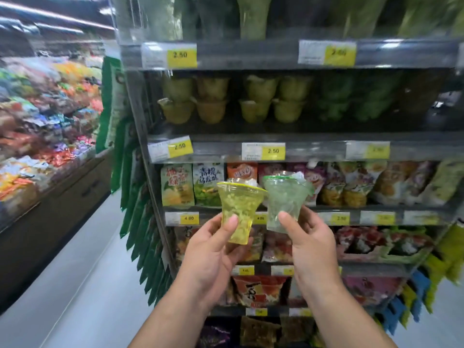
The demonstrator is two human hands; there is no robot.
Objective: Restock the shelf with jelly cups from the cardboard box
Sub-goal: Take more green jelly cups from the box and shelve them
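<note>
You are holding two jelly cups up in front of the shelf (288,149), one per hand. Your left hand (213,249) is grasping the yellow cup (238,209) low on its narrow base, thumb on the near side, fingers wrapped behind; the grip is clenched on it. Your right hand (311,247) is grasping the green cup (285,197) the same way, thumb pressing the near side near the base, grip clenched on it too. Both cups are standing upright with lids on top, the yellow one tilting slightly left, and their flared rims are just beside each other, possibly touching; you cannot tell for sure. The cups are hovering at the level of the snack bags (193,184) row, not resting on any shelf. Above that, stocked cups (233,99) are sitting stacked two high on the shelf level with the 2.50 price tags (263,151); further right on that level things are looking green and too blurred to tell. Green packets (135,222) are hanging down the shelf's left end. At far left a candy display (45,116) is running along the aisle, blurred. No cardboard box is showing in the view.
</note>
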